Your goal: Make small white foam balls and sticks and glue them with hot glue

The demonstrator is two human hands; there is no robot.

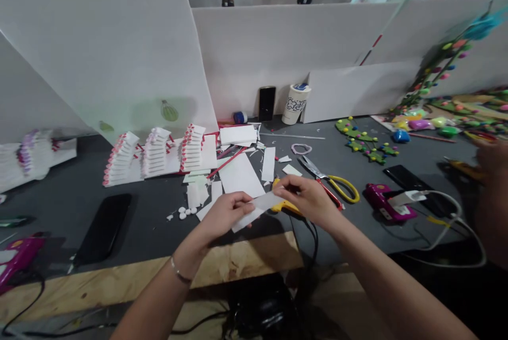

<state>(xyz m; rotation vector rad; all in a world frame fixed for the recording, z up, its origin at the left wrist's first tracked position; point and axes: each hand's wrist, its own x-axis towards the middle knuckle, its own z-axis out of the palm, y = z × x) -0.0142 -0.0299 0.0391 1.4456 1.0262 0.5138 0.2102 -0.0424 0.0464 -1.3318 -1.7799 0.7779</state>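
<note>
Between my two hands a narrow white paper strip is stretched over the front of the dark table. My left hand pinches its left part, thumb on top. The fingers of my right hand close on the strip's right end. Just under the right hand lies a yellow-handled tool, partly covered, which may be a glue gun. White paper sheets and cut scraps are spread beyond my hands. Small white balls sit to the left. Scissors with yellow and red handles rest at the right.
Rows of folded white pieces with red tips stand at the left behind a black phone. A paper cup and another phone are against the partition. Purple power block with cables lies right; another person's hand shows at the edge.
</note>
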